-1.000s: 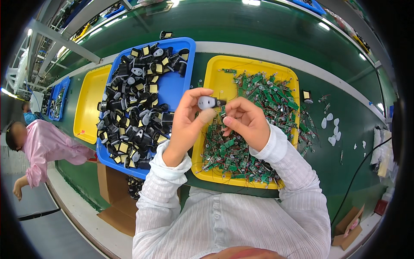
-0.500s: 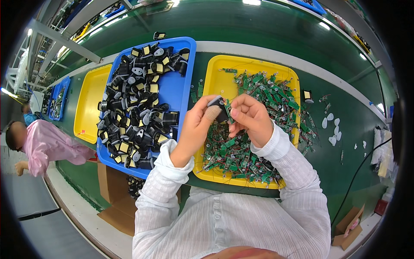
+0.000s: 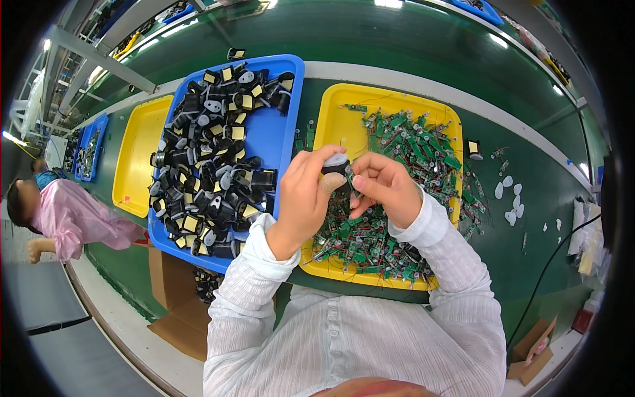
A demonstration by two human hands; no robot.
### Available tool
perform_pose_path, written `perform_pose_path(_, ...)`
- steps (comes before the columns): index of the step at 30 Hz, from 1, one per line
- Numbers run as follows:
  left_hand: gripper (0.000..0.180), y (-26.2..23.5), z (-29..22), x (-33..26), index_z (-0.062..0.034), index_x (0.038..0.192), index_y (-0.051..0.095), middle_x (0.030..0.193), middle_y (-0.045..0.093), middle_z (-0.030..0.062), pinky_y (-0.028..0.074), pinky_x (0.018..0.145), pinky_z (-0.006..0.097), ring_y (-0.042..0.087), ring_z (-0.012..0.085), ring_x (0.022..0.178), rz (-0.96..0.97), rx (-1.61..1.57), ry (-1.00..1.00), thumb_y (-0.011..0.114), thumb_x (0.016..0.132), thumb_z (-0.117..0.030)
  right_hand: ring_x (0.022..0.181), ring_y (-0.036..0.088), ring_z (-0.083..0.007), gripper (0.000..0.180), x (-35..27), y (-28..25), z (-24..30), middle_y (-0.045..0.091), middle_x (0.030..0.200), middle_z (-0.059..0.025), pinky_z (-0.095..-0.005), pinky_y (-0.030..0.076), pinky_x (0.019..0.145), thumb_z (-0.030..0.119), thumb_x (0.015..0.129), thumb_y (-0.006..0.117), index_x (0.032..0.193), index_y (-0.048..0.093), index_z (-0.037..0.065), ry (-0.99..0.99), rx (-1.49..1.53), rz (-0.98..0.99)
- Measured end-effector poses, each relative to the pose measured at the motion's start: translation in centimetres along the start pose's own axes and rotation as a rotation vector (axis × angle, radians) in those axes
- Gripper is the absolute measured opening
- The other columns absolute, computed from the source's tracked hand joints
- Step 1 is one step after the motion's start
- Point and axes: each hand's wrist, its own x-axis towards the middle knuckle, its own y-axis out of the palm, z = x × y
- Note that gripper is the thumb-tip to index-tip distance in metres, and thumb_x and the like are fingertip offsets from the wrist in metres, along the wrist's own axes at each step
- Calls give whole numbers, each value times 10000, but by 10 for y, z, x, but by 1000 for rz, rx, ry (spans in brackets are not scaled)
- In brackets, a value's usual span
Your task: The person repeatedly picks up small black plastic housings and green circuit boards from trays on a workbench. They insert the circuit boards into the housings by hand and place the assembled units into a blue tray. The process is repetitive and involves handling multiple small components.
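Between the thumb and fingers of my left hand (image 3: pixel 301 202) is a black plastic housing (image 3: pixel 335 164) with a grey end piece. My right hand (image 3: pixel 387 188) pinches a small green circuit board (image 3: pixel 350 175) against the housing's right side. My fingers partly cover both parts, so I cannot tell whether the board sits inside the housing. Both hands hang over a yellow tray (image 3: pixel 324 122) heaped with green circuit boards (image 3: pixel 410 142) and thin wires. To the left, a blue tray (image 3: pixel 274 142) holds many similar black housings (image 3: pixel 211 159), several with pale yellow pads.
Another yellow tray (image 3: pixel 135 159) lies left of the blue one. On the right are loose boards, a single black housing (image 3: pixel 474 149) and white oval pieces (image 3: pixel 507 180). A black cable (image 3: pixel 552 258) runs down at right. A person in pink (image 3: pixel 79 215) works far left.
My left hand has turned the black housing, so its grey end now faces up. My right hand stays close beside it, still pinching the circuit board.
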Motion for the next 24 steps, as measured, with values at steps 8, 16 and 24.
perform_pose_path(8,382,2,12,2,-50,1222,480,1066,565,135,428,780,283,542,214,939,194,-492,-246,513,868,-191,636,581,-161,80,-6,12,-6,517,733,-93,-264,482,531,9,799,574,818,501,-16,-416,-963,-189)
perform_pose_path(16,490,-14,8,7,-39,1317,387,1168,544,90,413,838,251,523,121,966,394,-407,-261,507,846,-104,638,576,-147,64,-5,5,-9,517,776,-92,-249,495,525,13,825,542,848,500,-28,-400,-901,-130)
perform_pose_path(24,567,-20,12,8,-29,1310,390,1216,500,106,424,845,261,530,126,942,436,-690,-380,592,782,-62,677,541,-103,79,-6,8,-5,497,818,-72,-229,525,529,24,837,532,874,500,-38,-279,-662,-127)
